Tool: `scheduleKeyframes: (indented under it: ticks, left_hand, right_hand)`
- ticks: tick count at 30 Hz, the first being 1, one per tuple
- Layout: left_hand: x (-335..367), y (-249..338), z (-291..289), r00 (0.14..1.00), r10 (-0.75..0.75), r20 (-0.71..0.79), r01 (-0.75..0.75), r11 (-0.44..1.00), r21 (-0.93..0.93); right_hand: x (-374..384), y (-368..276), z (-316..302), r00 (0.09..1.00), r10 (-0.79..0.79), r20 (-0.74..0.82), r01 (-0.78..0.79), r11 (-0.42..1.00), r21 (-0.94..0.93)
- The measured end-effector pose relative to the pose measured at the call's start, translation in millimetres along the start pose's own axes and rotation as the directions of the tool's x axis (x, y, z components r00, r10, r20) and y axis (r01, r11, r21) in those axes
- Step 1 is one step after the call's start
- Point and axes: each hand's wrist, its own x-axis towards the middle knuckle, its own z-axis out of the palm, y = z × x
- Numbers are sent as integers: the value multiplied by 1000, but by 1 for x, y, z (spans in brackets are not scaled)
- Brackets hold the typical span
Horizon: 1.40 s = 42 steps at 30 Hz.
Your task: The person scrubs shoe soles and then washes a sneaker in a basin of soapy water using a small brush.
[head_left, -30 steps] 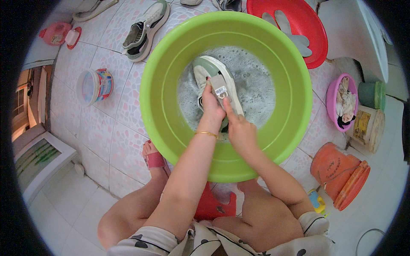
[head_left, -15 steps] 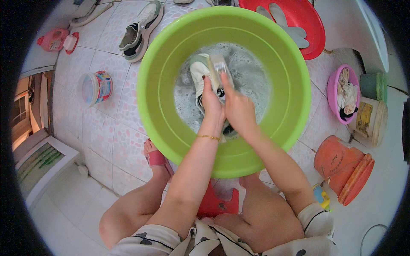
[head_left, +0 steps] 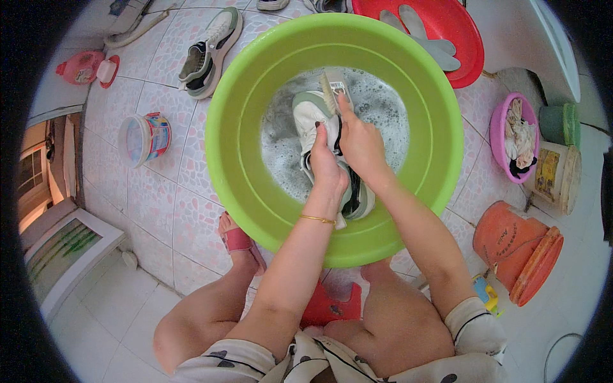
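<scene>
A large green basin (head_left: 246, 127) stands in front of me with foamy grey water (head_left: 386, 118) inside it. My left hand (head_left: 327, 163) is closed on a white sneaker (head_left: 309, 118) with grey-green and black parts, held over the water with its toe pointing away from me. In my right hand (head_left: 362, 147) is a scrub brush (head_left: 336, 89) with pale bristles, its index finger stretched along the back. The bristles lie against the right side of the sneaker's toe. Parts of the sneaker are hidden by my hands and wrists.
A similar sneaker (head_left: 212, 51) lies on the tiled floor beyond the basin's left. Grey insoles (head_left: 440, 46) rest in a red basin (head_left: 471, 38). To the left sits a clear tub (head_left: 145, 140); to the right, a pink basin of cloths (head_left: 495, 134) and an orange bucket (head_left: 504, 239).
The sneaker has shifted slightly right and shows more of its heel near my wrists. The brush has moved a little farther away and right, along the toe's side.
</scene>
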Motion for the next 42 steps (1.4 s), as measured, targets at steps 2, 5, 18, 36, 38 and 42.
scheduleKeyframes:
  ticks: [2, 5, 18, 36, 38, 42]
  left_hand:
    - [14, 11, -19, 1000, -26, 5, 26, 999, -45]
    - [12, 28, -11, 991, -128, -37, 125, 989, -77]
    - [5, 27, -23, 992, -127, -20, 126, 991, -54]
    - [3, 20, -23, 978, -192, 76, 197, 978, -66]
    - [-9, 4, -12, 985, -170, 34, 171, 985, -33]
    - [3, 15, -24, 991, -131, 31, 132, 991, -37]
  right_hand:
    - [-15, -5, 7, 998, 7, 55, -9, 999, 41]
    - [-73, -6, 14, 991, -54, 119, 52, 998, 18]
    - [-58, -12, 14, 994, -53, 98, 53, 999, -5]
    - [-41, -6, 12, 999, -29, 25, 28, 999, 19]
    - [-12, 6, 10, 1000, 3, -23, -2, 1000, 10]
    - [-26, -3, 14, 999, -9, 39, 7, 998, 61]
